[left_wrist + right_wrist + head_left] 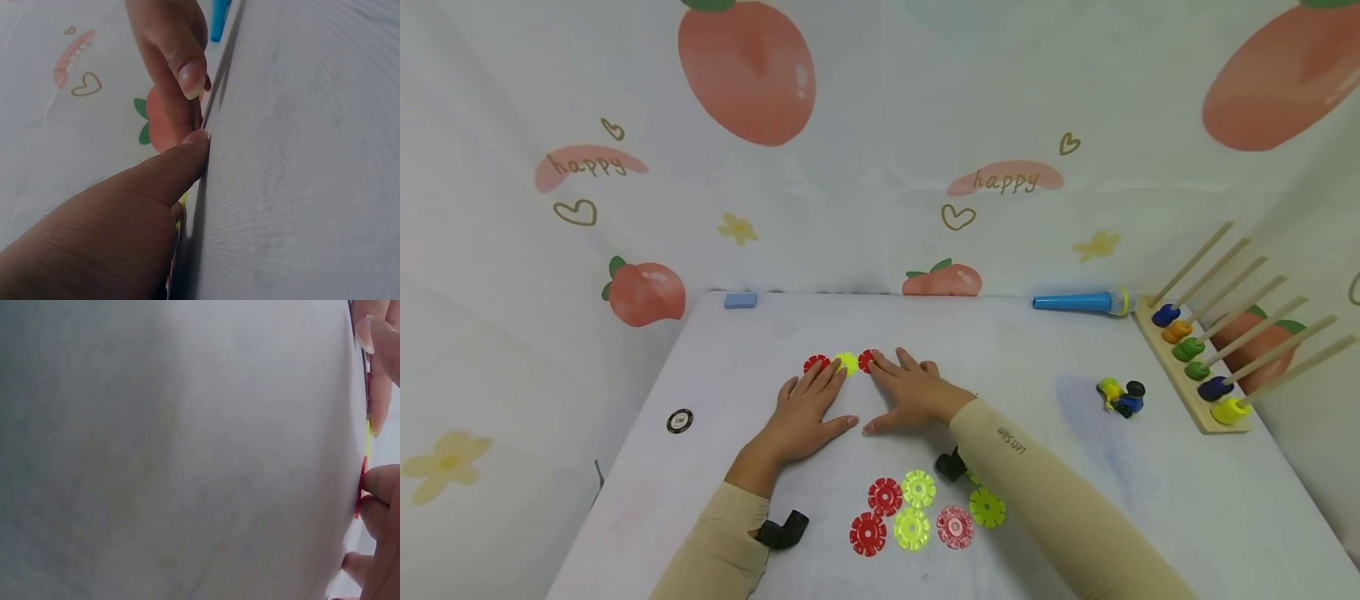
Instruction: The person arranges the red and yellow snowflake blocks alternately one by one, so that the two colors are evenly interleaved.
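Note:
A row of notched plastic discs lies flat mid-table in the head view: a red disc [813,362], a yellow disc [848,361] and a second red disc [865,359]. My left hand [805,417] lies palm down, its extended fingertips on the left red disc and the yellow one. From the right, my right hand [917,393] touches the second red disc with its fingertips. Both thumbs point toward each other, apart. The right wrist view shows the right fingers [378,481] on a disc's red edge [358,507]. Fingers partly hide the discs.
Nearer me lie several loose red discs [868,534] and yellow discs [912,529], some behind the right sleeve. Around them are a black chip [680,421], a blue block [741,301], a toy microphone [1075,302], a small figure [1122,397] and a pegged wooden rack [1187,367].

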`<state>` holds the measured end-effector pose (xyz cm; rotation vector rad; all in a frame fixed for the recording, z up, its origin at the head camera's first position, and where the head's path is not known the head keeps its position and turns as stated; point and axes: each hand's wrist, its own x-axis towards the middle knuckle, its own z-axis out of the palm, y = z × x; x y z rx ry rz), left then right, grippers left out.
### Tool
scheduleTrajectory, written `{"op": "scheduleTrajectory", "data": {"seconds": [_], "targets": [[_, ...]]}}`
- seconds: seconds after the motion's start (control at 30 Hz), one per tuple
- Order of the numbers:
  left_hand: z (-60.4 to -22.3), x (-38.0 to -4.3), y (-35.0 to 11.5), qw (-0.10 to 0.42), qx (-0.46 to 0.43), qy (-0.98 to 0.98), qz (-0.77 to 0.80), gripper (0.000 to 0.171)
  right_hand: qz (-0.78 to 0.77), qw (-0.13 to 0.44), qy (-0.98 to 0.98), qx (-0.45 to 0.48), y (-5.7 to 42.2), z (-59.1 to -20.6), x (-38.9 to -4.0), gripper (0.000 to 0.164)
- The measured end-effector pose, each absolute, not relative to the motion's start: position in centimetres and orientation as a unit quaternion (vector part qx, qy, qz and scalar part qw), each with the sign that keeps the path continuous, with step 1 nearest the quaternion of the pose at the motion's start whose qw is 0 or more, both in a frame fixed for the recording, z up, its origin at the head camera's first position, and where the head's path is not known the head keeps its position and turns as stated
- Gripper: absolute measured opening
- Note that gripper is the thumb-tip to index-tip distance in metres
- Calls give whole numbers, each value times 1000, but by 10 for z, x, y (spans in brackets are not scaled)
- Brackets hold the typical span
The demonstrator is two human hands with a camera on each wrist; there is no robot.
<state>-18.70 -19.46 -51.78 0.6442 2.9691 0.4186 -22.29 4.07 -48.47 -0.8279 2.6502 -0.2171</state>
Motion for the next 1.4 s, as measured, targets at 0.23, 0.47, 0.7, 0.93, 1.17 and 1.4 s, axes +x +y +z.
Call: {"op": "scheduleTrajectory", "data": {"seconds": [0.23,0.47,0.7,0.93,1.17,1.4], "targets": [[-522,-188,-195,35,214,967,135,89,-84,185,937,-285,41,-485,-224,111],[-524,-187,-193,36,209,967,143,88,-279,204,905,-250,57,-472,-224,94],[-525,-187,-190,39,211,966,142,90,-548,179,782,-236,110,-450,-194,45],[-519,-189,-193,27,219,964,148,89,-658,170,687,-257,166,-463,-147,44],[-514,-188,-195,41,205,967,143,89,-581,164,781,-159,203,-497,-113,54],[-520,-189,-196,31,212,965,150,90,-420,115,879,-193,201,-510,-101,57]]}}
